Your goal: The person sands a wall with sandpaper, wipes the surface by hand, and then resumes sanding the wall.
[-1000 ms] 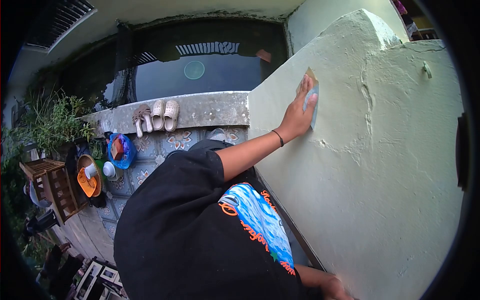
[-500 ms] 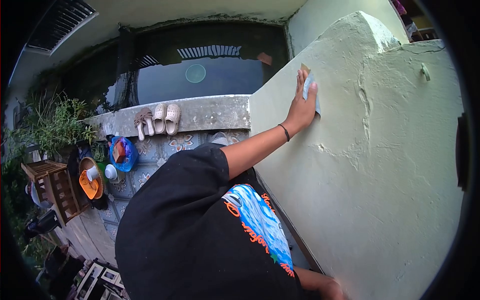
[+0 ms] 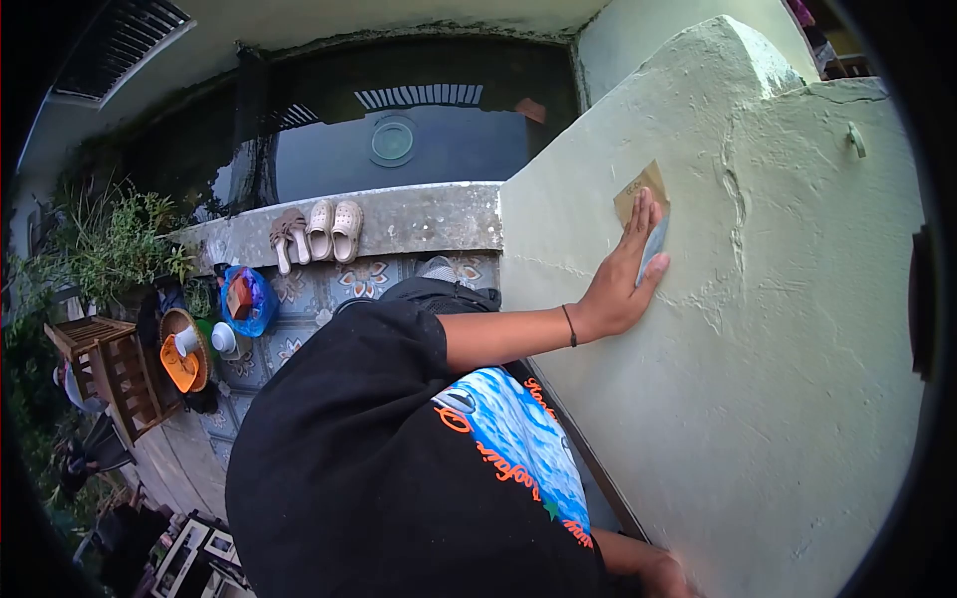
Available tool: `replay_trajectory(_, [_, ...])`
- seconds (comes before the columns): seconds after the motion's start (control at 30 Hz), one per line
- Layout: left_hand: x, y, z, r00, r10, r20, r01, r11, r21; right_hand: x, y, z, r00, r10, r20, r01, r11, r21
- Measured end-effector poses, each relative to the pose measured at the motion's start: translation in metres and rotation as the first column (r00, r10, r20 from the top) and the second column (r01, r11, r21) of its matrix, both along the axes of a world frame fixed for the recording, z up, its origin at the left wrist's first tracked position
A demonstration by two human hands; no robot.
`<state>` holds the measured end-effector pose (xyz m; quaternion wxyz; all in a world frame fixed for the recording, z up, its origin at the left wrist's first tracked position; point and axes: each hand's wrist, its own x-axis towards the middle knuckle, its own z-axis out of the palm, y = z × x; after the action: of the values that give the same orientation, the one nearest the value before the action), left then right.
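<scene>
Against the pale green wall [image 3: 797,299], my left hand [image 3: 613,289] presses a sheet of sandpaper [image 3: 632,202] flat under its stretched fingers. The tan printed back of the sheet sticks out past the fingertips, and a grey-blue part [image 3: 653,246] shows between thumb and fingers. A thin dark band circles that wrist. Down at the bottom edge, my right hand [image 3: 665,578] lies close by the foot of the wall in view, its fingers hidden. Rough cracks and flaking patches [image 3: 733,189] run across the plaster just right of my left hand.
A concrete ledge [image 3: 429,219] bears sandals [image 3: 291,237] and clogs [image 3: 346,231], with dark water [image 3: 459,149] beyond. On the tiled floor stand a blue bag [image 3: 261,304] and a basket [image 3: 199,339] with bowls. A wooden rack [image 3: 110,374] and plants [image 3: 110,239] are at left. A hook [image 3: 855,140] juts from the wall.
My left hand has slid down and slightly right along the wall with the sandpaper. More of the sheet's tan back now shows. My right hand has hardly moved.
</scene>
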<state>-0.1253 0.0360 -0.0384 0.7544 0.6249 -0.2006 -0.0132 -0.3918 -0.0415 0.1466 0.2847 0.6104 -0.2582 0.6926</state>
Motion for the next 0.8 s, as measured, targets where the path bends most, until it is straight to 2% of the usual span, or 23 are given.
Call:
replay_trajectory(0.03, [-0.002, 0.001, -0.002, 0.996, -0.01, 0.086, 0.004, 0.998, 0.069, -0.001, -0.001, 0.0, 1.0, 0.002, -0.003, -0.002, 1.0, -0.002])
replay_trajectory(0.07, [0.002, 0.001, -0.005, 0.996, -0.015, 0.085, 0.009, 0.998, 0.067, -0.002, -0.001, 0.0, 1.0, 0.005, -0.008, -0.005, 1.0, -0.007])
replay_trajectory(0.13, [0.026, -0.002, -0.018, 0.99, 0.06, -0.125, -0.054, 0.997, 0.049, -0.003, -0.002, -0.001, 0.999, 0.035, -0.012, -0.035, 0.999, -0.005])
replay_trajectory(0.17, [0.048, -0.001, -0.029, 0.94, 0.0, -0.342, 0.031, 0.996, 0.086, -0.003, -0.002, -0.001, 0.998, 0.064, -0.013, -0.064, 0.998, 0.001])
replay_trajectory(0.2, [0.065, 0.002, -0.033, 0.839, -0.046, -0.542, 0.122, 0.987, 0.105, -0.004, -0.001, 0.0, 0.998, 0.065, -0.011, -0.065, 0.998, 0.002])
replay_trajectory(0.27, [0.065, -0.002, -0.033, 0.869, 0.008, -0.495, 0.075, 0.986, 0.149, -0.002, -0.001, 0.001, 1.0, 0.012, -0.017, -0.012, 1.0, 0.003])
replay_trajectory(0.3, [0.063, -0.002, -0.03, 0.891, 0.058, -0.45, 0.032, 0.981, 0.189, 0.007, 0.003, 0.001, 1.0, 0.02, -0.012, -0.02, 1.0, 0.003])
replay_trajectory(0.33, [0.047, 0.002, -0.015, 0.944, 0.067, -0.324, -0.01, 0.985, 0.175, 0.02, 0.012, 0.001, 0.998, 0.06, 0.029, -0.06, 0.998, 0.003])
replay_trajectory(0.37, [0.031, 0.002, -0.013, 0.942, 0.069, -0.329, -0.01, 0.984, 0.179, 0.026, 0.018, 0.002, 0.993, 0.096, 0.063, -0.096, 0.995, 0.003])
replay_trajectory(0.43, [0.011, -0.001, -0.012, 0.991, 0.13, 0.034, -0.135, 0.968, 0.21, 0.004, 0.004, 0.003, 0.996, 0.084, 0.017, -0.084, 0.996, -0.007])
replay_trajectory(0.47, [0.017, 0.001, -0.021, 0.992, 0.099, 0.074, -0.113, 0.967, 0.23, -0.006, -0.004, 0.002, 0.997, 0.075, -0.025, -0.076, 0.997, -0.023])
replay_trajectory(0.5, [0.025, 0.005, -0.022, 0.993, 0.09, 0.07, -0.104, 0.968, 0.228, -0.009, -0.005, 0.001, 0.997, 0.066, -0.029, -0.067, 0.997, -0.025])
replay_trajectory(0.57, [0.047, 0.016, -0.022, 0.951, -0.08, -0.299, 0.132, 0.978, 0.158, -0.013, -0.008, 0.001, 0.998, 0.054, -0.032, -0.055, 0.998, -0.023])
replay_trajectory(0.6, [0.06, 0.021, -0.022, 0.951, -0.079, -0.297, 0.131, 0.978, 0.16, -0.012, -0.008, 0.0, 0.998, 0.055, -0.029, -0.056, 0.998, -0.031])
replay_trajectory(0.67, [0.082, 0.027, -0.02, 0.722, -0.245, -0.648, 0.429, 0.892, 0.141, -0.01, -0.008, 0.0, 0.997, 0.069, -0.019, -0.07, 0.997, -0.038])
replay_trajectory(0.7, [0.076, 0.021, -0.017, 0.731, -0.241, -0.638, 0.42, 0.896, 0.144, -0.007, -0.008, 0.001, 0.997, 0.074, -0.01, -0.074, 0.996, -0.046])
replay_trajectory(0.73, [0.055, 0.012, -0.014, 0.886, -0.126, -0.447, 0.232, 0.954, 0.189, -0.005, -0.007, 0.0, 0.997, 0.083, -0.007, -0.083, 0.996, -0.044])
replay_trajectory(0.77, [0.033, 0.007, -0.012, 0.97, 0.011, -0.243, 0.037, 0.981, 0.191, -0.005, -0.006, 0.001, 0.995, 0.096, -0.011, -0.096, 0.994, -0.045])
replay_trajectory(0.8, [0.02, 0.008, -0.01, 0.973, -0.015, -0.231, 0.066, 0.975, 0.214, -0.005, -0.006, 0.001, 0.995, 0.102, -0.013, -0.102, 0.994, -0.042])
